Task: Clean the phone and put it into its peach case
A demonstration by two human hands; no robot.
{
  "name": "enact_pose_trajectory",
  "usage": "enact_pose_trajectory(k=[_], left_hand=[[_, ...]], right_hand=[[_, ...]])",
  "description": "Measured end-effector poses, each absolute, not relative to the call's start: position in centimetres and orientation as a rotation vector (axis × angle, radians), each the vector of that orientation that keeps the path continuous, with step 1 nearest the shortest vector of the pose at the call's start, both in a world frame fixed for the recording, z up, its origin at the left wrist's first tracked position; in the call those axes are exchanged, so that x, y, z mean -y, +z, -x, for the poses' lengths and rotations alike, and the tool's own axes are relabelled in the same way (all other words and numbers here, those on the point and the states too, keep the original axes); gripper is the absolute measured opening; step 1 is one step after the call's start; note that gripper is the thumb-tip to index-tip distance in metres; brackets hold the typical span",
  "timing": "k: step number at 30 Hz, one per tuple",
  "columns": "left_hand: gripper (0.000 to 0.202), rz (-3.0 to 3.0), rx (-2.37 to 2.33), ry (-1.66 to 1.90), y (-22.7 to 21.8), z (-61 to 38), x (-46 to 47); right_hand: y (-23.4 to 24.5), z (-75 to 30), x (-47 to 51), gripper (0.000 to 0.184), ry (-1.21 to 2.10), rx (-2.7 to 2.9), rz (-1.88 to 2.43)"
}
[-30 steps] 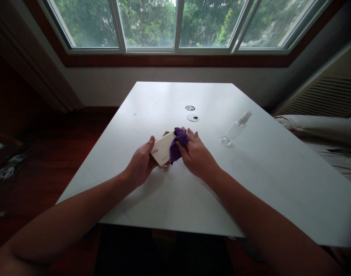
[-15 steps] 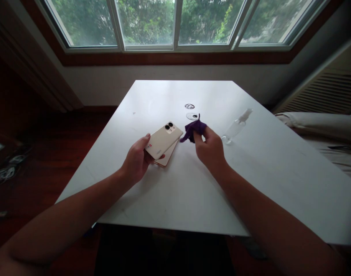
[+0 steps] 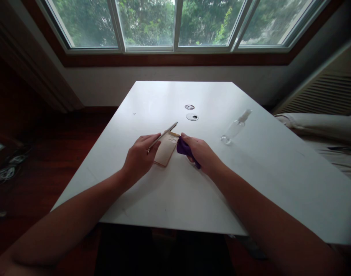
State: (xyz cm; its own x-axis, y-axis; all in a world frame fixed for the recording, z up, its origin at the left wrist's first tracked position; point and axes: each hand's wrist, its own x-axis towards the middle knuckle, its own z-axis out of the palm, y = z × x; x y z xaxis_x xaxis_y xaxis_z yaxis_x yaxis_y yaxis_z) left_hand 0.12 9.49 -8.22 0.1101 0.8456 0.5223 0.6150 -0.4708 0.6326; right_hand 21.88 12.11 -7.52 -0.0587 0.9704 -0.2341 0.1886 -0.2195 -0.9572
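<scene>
The left hand (image 3: 143,155) grips a tilted phone (image 3: 163,137) at eleven o'clock of the phone case (image 3: 165,151); the right hand (image 3: 200,151) clutches a purple cloth (image 3: 183,147) at three. Broad desk (image 3: 175,199) separates the phone case from the six-o'clock edge; a clear bottle (image 3: 237,127) sits toward two.

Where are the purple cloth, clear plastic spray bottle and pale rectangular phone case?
Purple cloth (image 3: 183,147): head view, broad fold.
Clear plastic spray bottle (image 3: 235,128): head view, middle body.
Pale rectangular phone case (image 3: 165,151): head view, flat panel.
</scene>
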Motion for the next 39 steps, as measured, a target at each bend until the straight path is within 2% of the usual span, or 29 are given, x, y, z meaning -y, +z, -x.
enact_pose_trajectory(k=[5, 13, 15, 18, 20, 21, 25, 28, 33, 39], left_hand=[[0.038, -2.438, -1.415, 0.949, -8.8, -0.4, -9.2], [0.048, -2.139, -1.125, 0.899, -8.5, -0.7, -9.0], [0.043, -2.064, -1.165, 0.92, -8.4, -0.8, -9.0], [0.037, -1.985, -1.298, 1.012, -8.6, -0.6, -9.3], [0.036, -1.949, -1.363, 1.053, -8.9, -0.3, -9.6], [0.038, -1.929, -1.387, 1.056, -9.1, -0.2, -9.7], [0.054, -1.805, -1.481, 1.034, -9.8, 0.0, -10.0], [0.06, -1.787, -1.497, 0.985, -10.1, -0.2, -10.0], [0.062, -1.599, -1.298, 1.027, -9.9, -0.7, -9.8], [0.065, -1.091, -1.183, 1.158, -9.1, -1.1, -10.0]], right_hand=[[-8.5, -21.0, -11.7, 0.056, 1.486, 1.375, 1.363], [-10.2, -20.7, -11.8, 0.044, 1.36, 1.488, 1.362], [-10.4, -20.7, -11.9, 0.043, 1.242, 1.501, 1.453], [-9.8, -21.0, -12.1, 0.053, 0.884, 1.497, 1.598], [-8.9, -21.8, -12.3, 0.05, 0.726, 1.494, 1.586], [-8.4, -22.3, -12.4, 0.048, 0.694, 1.491, 1.564], [-7.3, -24.3, -13.2, 0.066, 0.641, 1.48, 1.603], [-7.9, -24.4, -13.5, 0.065, 0.812, 1.476, 1.667], [-9.3, -22.3, -12.9, 0.043, 1.253, 1.448, 1.55], [-8.8, -21.1, -11.7, 0.041, 1.485, 1.409, 1.372]])
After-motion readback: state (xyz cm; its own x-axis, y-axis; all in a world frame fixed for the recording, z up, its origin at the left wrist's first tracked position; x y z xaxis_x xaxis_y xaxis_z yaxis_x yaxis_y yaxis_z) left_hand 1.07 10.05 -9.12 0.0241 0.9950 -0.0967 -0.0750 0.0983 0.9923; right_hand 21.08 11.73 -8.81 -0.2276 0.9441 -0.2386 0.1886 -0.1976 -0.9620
